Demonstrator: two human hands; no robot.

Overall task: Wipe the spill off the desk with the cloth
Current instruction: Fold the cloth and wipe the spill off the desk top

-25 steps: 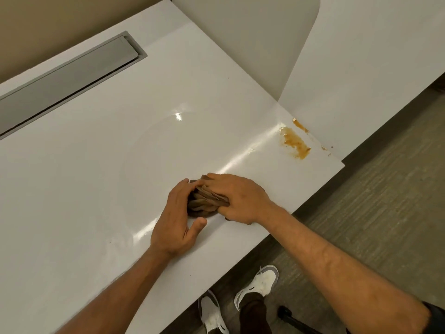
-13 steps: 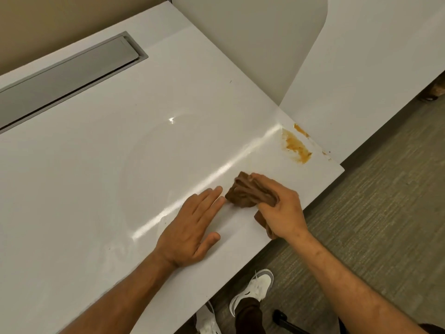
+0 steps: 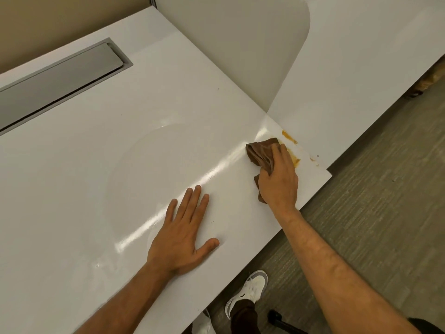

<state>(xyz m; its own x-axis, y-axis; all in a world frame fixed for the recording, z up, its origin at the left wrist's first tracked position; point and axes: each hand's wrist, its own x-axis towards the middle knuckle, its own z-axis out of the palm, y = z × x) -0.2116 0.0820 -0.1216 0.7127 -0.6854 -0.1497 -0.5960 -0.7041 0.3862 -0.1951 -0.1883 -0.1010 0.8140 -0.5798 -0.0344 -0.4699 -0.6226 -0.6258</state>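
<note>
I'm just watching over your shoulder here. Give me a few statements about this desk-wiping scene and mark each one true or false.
1. The right hand holds the brown cloth. True.
2. The left hand grips a spray bottle. False: it lies flat and empty on the desk.
3. The orange spill sits near the desk's far right corner. True.
4. The spill is fully wiped away. False: orange streaks still show beside the cloth.
5. The cloth is blue. False: it is brown.
</note>
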